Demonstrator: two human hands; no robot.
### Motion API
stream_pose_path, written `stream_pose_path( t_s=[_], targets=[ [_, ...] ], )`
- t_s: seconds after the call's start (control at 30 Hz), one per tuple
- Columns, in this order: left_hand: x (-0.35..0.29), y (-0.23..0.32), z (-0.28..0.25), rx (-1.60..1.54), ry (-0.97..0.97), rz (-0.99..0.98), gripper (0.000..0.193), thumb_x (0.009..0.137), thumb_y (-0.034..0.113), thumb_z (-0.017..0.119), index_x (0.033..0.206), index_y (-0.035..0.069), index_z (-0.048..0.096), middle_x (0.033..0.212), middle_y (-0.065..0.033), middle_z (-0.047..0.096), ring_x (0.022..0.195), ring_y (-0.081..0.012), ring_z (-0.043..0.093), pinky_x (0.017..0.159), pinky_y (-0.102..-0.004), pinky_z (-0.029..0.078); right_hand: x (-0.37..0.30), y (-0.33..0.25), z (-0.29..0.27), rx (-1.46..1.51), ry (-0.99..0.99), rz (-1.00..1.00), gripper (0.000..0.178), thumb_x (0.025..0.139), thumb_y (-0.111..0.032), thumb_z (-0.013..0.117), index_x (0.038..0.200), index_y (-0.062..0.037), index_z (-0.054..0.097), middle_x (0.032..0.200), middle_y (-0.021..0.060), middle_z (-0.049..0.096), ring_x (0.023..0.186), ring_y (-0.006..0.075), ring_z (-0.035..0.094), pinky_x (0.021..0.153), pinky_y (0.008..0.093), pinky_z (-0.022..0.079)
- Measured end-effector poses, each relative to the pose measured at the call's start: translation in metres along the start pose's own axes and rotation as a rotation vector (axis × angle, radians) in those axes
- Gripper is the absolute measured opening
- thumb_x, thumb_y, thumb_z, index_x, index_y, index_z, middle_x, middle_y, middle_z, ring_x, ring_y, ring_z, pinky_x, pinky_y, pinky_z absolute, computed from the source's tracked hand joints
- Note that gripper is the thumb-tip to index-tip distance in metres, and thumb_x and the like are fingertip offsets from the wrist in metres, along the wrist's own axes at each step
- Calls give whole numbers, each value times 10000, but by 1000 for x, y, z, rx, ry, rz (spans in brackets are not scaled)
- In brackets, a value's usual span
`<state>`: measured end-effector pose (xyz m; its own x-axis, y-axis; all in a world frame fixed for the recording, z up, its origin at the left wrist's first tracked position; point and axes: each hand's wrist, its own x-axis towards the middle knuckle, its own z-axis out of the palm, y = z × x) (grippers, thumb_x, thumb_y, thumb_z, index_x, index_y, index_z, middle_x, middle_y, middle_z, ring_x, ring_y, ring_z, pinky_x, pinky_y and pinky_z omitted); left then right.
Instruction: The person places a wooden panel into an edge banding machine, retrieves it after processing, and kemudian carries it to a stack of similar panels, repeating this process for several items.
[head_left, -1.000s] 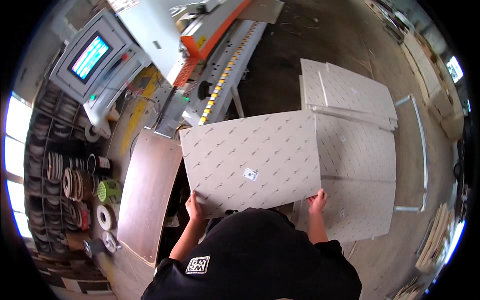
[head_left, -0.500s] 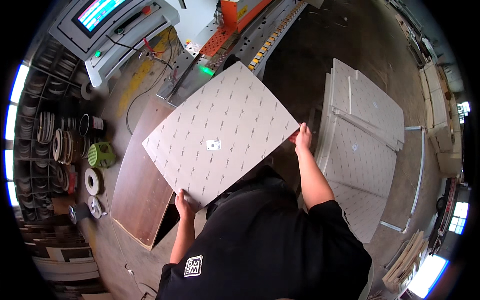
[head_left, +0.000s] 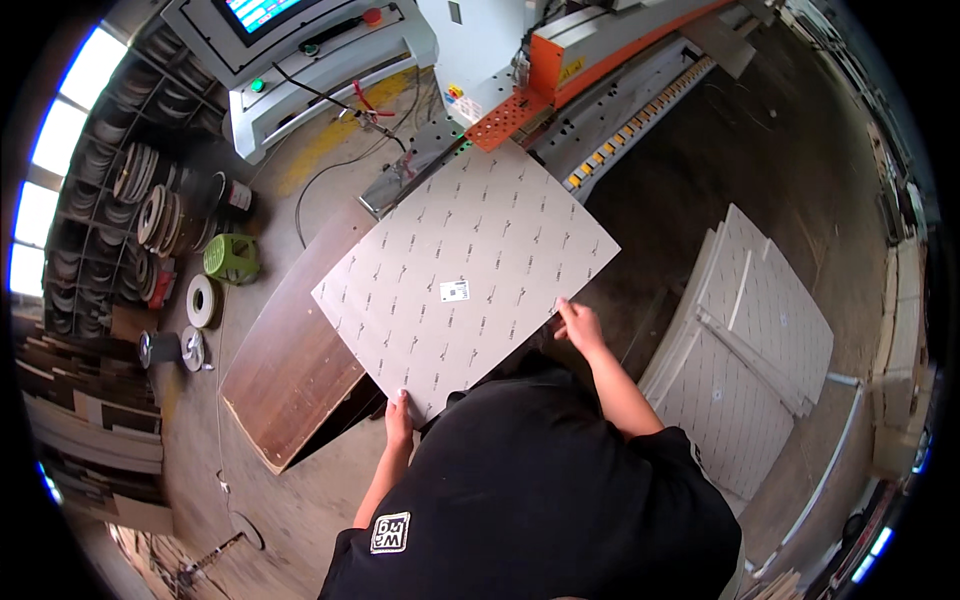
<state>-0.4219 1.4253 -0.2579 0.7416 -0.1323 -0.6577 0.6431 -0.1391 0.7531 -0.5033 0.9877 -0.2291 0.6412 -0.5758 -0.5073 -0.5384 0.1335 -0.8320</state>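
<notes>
At the near end of the grey-and-orange machine [head_left: 548, 68], the pale patterned panel [head_left: 440, 335] overlaps in view the right edge of the brown table [head_left: 300, 375]; it looks stiff and fairly heavy, probably best taken by opposite edges (its faces seem smooth). The left hand [head_left: 399, 422] pinches its bottom corner, thumb on top, while the right hand [head_left: 581, 328] curls its fingers at the lower right edge, whether gripping I cannot tell. A stack of panels [head_left: 745, 345] stands apart rightward, the perforated orange plate [head_left: 507, 120] crowds the top corner, and a green stool [head_left: 232, 258] sits beyond the table's left edge.
</notes>
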Motion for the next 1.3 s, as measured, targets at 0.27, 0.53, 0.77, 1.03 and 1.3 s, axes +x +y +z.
stream_pose_path(
  t_s=[0.27, 0.53, 0.77, 1.03, 1.3],
  targets=[
    [1, 23, 76, -23, 156, -32, 450, 1004, 388, 535, 1240, 7, 572, 1119, -89, 661, 985, -178, 617, 876, -336, 488, 26, -24, 2, -170, -294, 26, 489, 960, -427, 584, 772, 18, 661, 627, 77, 675, 468, 112, 587, 485, 264, 468],
    [13, 31, 132, -60, 203, 0, 432, 1007, 383, 541, 1183, -7, 606, 1059, -61, 668, 933, -144, 597, 844, -308, 475, 55, -39, -31, -34, -208, 39, 469, 963, -393, 607, 759, 26, 649, 601, 74, 648, 441, 96, 546, 438, 243, 424],
    [36, 45, 193, -86, 113, 36, 465, 1004, 410, 537, 1195, -9, 602, 1055, -64, 660, 938, -145, 579, 843, -309, 468, 98, -44, -70, -30, -79, -4, 453, 969, -382, 610, 753, 15, 627, 600, 49, 604, 462, 88, 537, 436, 234, 411],
    [72, 24, 211, 285, -85, 126, 368, 1018, 415, 502, 1002, 52, 561, 782, -70, 595, 633, -179, 619, 543, -322, 513, 115, -54, -72, -112, 109, -110, 485, 1000, -406, 547, 702, -24, 567, 553, 26, 552, 461, 78, 498, 443, 245, 395],
    [-7, -22, 94, 445, -93, 52, 391, 968, 417, 551, 1038, 44, 642, 771, -72, 689, 689, -175, 670, 667, -327, 528, 4, -6, 34, -275, -355, -153, 420, 960, -367, 629, 730, -17, 656, 562, 26, 602, 448, 70, 518, 446, 239, 404]
  ],
)
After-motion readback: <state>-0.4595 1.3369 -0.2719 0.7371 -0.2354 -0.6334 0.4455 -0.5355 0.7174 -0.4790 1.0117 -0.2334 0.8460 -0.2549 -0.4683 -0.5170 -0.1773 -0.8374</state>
